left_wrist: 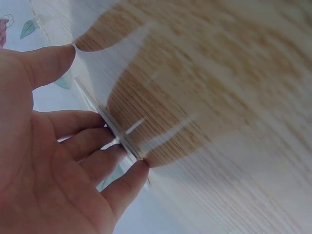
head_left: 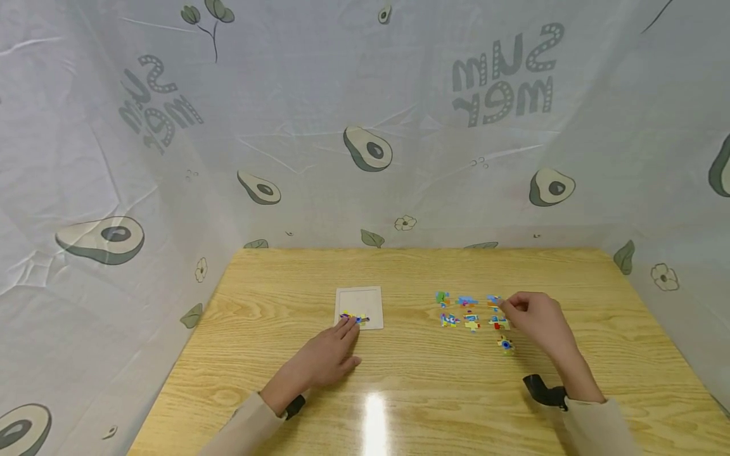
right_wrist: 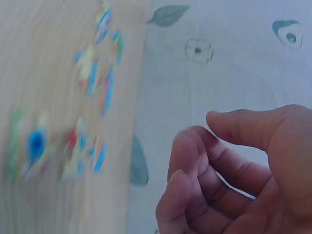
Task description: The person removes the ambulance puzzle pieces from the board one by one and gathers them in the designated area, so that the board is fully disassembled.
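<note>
On the left of the table lies a white square puzzle board (head_left: 360,299), with joined colourful jigsaw pieces (head_left: 363,319) along its near edge. Fingers of my left hand (head_left: 325,358) rest on that edge, fairly straight; in the left wrist view the fingertips touch the board's rim (left_wrist: 119,131) and the thumb stands apart. Above the far right of the loose jigsaw pieces (head_left: 466,301) is my right hand (head_left: 542,323), its fingers loosely bent. Nothing shows between thumb and fingers in the right wrist view. One piece with a blue round spot (head_left: 505,345) lies nearest me.
Loose pieces lie in two rows, among them a green one (head_left: 441,297) at the far left and a purple-and-blue one (head_left: 449,320). The wooden table (head_left: 274,285) meets a printed curtain (head_left: 319,209) at the back and sides.
</note>
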Demonstrator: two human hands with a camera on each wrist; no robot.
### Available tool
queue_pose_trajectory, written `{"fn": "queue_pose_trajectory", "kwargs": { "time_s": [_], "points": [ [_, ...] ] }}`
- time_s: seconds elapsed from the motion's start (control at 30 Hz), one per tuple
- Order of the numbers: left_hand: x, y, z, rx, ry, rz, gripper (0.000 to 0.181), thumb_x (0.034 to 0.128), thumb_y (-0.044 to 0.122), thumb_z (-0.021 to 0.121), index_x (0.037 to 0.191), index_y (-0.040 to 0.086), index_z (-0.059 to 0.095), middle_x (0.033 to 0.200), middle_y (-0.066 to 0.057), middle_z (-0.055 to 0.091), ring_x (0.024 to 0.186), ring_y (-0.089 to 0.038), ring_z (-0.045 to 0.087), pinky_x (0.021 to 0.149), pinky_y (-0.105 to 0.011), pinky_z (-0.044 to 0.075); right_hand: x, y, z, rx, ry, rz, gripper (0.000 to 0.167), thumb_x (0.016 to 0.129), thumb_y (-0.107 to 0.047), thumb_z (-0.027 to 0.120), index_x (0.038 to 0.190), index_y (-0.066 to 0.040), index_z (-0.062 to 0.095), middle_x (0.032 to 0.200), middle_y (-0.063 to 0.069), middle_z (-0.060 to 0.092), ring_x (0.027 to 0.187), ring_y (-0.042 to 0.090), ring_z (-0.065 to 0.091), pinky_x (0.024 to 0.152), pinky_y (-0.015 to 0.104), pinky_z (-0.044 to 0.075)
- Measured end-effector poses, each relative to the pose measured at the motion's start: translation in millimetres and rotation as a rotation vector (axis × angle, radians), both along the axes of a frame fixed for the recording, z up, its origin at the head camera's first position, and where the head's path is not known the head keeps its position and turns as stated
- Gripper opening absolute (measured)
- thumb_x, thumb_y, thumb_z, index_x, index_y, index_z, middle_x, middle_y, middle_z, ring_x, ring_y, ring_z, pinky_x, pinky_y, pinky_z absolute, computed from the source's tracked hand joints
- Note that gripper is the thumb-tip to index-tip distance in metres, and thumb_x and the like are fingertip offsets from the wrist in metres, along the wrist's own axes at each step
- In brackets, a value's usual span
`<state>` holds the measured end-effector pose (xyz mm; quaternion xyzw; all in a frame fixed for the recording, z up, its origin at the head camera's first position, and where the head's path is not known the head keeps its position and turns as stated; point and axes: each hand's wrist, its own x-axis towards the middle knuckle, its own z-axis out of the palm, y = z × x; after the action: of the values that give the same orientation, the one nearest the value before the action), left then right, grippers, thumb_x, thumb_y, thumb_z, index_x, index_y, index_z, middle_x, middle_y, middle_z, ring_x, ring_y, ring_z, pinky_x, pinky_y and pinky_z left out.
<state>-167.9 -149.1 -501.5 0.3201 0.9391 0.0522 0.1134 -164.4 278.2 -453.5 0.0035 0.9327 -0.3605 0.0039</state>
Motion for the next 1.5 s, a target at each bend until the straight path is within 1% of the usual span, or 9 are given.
{"fn": "queue_pose_trajectory", "kwargs": {
  "time_s": [0.17, 0.3, 0.47, 0.63, 0.77, 0.9, 1.07, 1.23, 1.5],
  "points": [
    [0.4, 0.7, 0.3, 0.004, 0.007, -0.009, 0.067, 0.1098, 0.037, 0.055, 0.16, -0.004, 0.039, 0.169, -0.022, 0.036, 0.159, -0.037, 0.035, 0.127, -0.048, 0.039, -15.9, -29.5, 4.1, -0.034, 0.044, 0.072, 0.033, 0.107, -0.033, 0.062, 0.102, -0.004, 0.076, 0.082, 0.011, 0.074, 0.061, 0.015, 0.058, 0.054, 0.029, 0.044],
    [-1.1, -1.2, -1.1, 0.007, 0.022, -0.023, 0.066, 0.11, 0.037, 0.055, 0.16, -0.004, 0.039, 0.169, -0.023, 0.037, 0.158, -0.038, 0.036, 0.127, -0.047, 0.039, -28.8, -59.3, 5.1, -0.066, 0.072, 0.181, 0.024, 0.106, -0.025, 0.065, 0.102, -0.005, 0.077, 0.089, 0.012, 0.076, 0.07, 0.014, 0.063, 0.06, 0.028, 0.05],
    [-1.5, -4.5, -3.1, 0.025, 0.021, -0.024, 0.065, 0.1102, 0.038, 0.054, 0.16, -0.002, 0.04, 0.17, -0.022, 0.034, 0.158, -0.037, 0.036, 0.127, -0.048, 0.039, -42.4, -100.7, 2.1, -0.094, 0.053, 0.313, 0.016, 0.103, -0.022, 0.069, 0.101, -0.008, 0.078, 0.093, 0.011, 0.076, 0.077, 0.011, 0.063, 0.07, 0.028, 0.053],
    [-0.7, -7.6, -3.1, 0.071, -0.003, 0.002, 0.066, 0.1098, 0.038, 0.055, 0.161, 0.0, 0.04, 0.171, -0.02, 0.032, 0.158, -0.037, 0.037, 0.125, -0.05, 0.041, -51.8, -140.4, -3.8, -0.103, 0.032, 0.398, 0.012, 0.101, -0.019, 0.071, 0.097, -0.01, 0.077, 0.087, 0.004, 0.073, 0.075, 0.009, 0.06, 0.068, 0.025, 0.051],
    [-1.2, -9.6, -4.1, 0.092, -0.007, 0.016, 0.067, 0.1089, 0.038, 0.057, 0.16, -0.001, 0.039, 0.17, -0.021, 0.034, 0.159, -0.037, 0.036, 0.126, -0.05, 0.039, -57.6, -163.9, -9.1, -0.122, 0.025, 0.448, 0.007, 0.099, -0.014, 0.073, 0.093, -0.011, 0.075, 0.084, 0.0, 0.071, 0.074, 0.008, 0.06, 0.068, 0.023, 0.051],
    [-1.3, -13.3, -5.5, 0.085, -0.005, 0.03, 0.069, 0.1086, 0.039, 0.057, 0.161, -0.002, 0.038, 0.17, -0.019, 0.035, 0.16, -0.035, 0.033, 0.128, -0.049, 0.037, -60.8, -181.5, -16.0, -0.118, -0.002, 0.476, 0.005, 0.097, -0.013, 0.076, 0.094, -0.009, 0.073, 0.087, 0.001, 0.07, 0.077, 0.01, 0.06, 0.071, 0.025, 0.053],
    [-0.3, -17.8, -5.4, 0.08, -0.012, 0.043, 0.07, 0.1087, 0.041, 0.057, 0.161, -0.001, 0.038, 0.171, -0.017, 0.034, 0.161, -0.033, 0.033, 0.128, -0.048, 0.037, -63.0, -199.5, -24.6, -0.065, -0.027, 0.461, 0.011, 0.092, -0.013, 0.082, 0.098, -0.006, 0.074, 0.094, 0.003, 0.071, 0.085, 0.013, 0.06, 0.082, 0.033, 0.055],
    [0.8, -18.5, -3.2, 0.068, -0.01, 0.036, 0.07, 0.1091, 0.04, 0.056, 0.161, -0.002, 0.038, 0.171, -0.018, 0.035, 0.16, -0.035, 0.034, 0.128, -0.049, 0.037, -66.3, -210.6, -34.4, -0.005, -0.023, 0.476, 0.018, 0.087, -0.012, 0.086, 0.099, -0.004, 0.075, 0.097, 0.007, 0.072, 0.088, 0.017, 0.06, 0.086, 0.038, 0.056],
    [3.1, -17.6, -1.9, 0.078, -0.025, 0.045, 0.069, 0.1094, 0.04, 0.055, 0.16, -0.004, 0.038, 0.17, -0.02, 0.035, 0.159, -0.035, 0.035, 0.127, -0.05, 0.039, -69.0, -220.4, -41.2, 0.042, 0.0, 0.532, 0.023, 0.088, -0.014, 0.085, 0.103, 0.001, 0.075, 0.102, 0.012, 0.074, 0.093, 0.021, 0.064, 0.09, 0.044, 0.058]
  ]
}}
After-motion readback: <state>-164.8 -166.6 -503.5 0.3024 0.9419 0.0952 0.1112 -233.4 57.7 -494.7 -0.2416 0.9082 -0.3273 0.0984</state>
